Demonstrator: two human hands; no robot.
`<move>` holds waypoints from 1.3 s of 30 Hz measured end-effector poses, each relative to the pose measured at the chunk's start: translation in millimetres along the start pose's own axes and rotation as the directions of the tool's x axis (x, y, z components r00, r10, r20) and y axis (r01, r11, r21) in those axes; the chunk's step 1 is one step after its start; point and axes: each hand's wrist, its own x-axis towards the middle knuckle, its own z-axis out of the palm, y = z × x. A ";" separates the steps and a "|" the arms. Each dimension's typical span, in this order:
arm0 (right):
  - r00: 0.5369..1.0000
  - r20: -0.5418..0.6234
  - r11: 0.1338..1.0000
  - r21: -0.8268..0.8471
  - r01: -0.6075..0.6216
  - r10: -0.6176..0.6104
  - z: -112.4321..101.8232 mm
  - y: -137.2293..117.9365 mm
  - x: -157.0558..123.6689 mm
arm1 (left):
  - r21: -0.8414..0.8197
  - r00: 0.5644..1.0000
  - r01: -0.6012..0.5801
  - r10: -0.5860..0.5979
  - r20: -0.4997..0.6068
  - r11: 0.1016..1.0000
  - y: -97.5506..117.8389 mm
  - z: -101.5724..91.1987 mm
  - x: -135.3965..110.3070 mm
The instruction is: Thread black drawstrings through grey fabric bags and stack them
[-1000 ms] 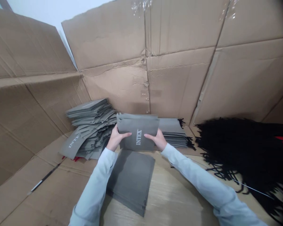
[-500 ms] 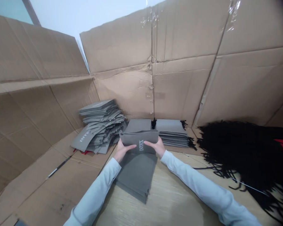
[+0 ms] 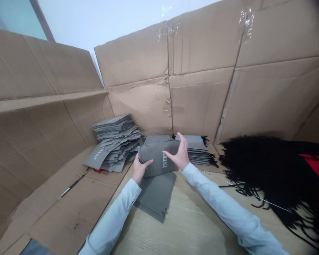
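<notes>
Corrugated cardboard sheets (image 3: pixel 42 117) line the work area far left of a tilted bundle of grey INTEX bags (image 3: pixel 158 157), held up in both hands. Closer in on the bundle's left, a slumped pile of grey bags (image 3: pixel 117 141) leans against the cardboard, its layers fanned and overhanging one another; a bump from the bundle's left end could send it sliding. The left hand (image 3: pixel 140 170) clamps the bundle's lower left edge, thumb across the front. Directly below the bundle, a flat stack of grey bags (image 3: pixel 155 198) lies on the tabletop (image 3: pixel 191 219), its edges slightly out of line. The right hand (image 3: pixel 178 152) grips the bundle's right end with fingers and thumb spread wide, the thumb on the printed face; so wide a hold could let the sheets slip apart or fan out if the tilt steepens. Just behind and right of the bundle sits a squared stack of grey bags (image 3: pixel 196 148). Well right of the bundle, a mass of black cords (image 3: pixel 271 170) spreads across the cardboard, a snag risk for any bag swung that way.
</notes>
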 end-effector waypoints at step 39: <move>0.788 0.322 0.539 0.591 -0.600 0.524 10.7 38.8 -33.2 | -0.029 0.999 -0.023 0.024 0.029 0.999 8.9 4.1 -26.2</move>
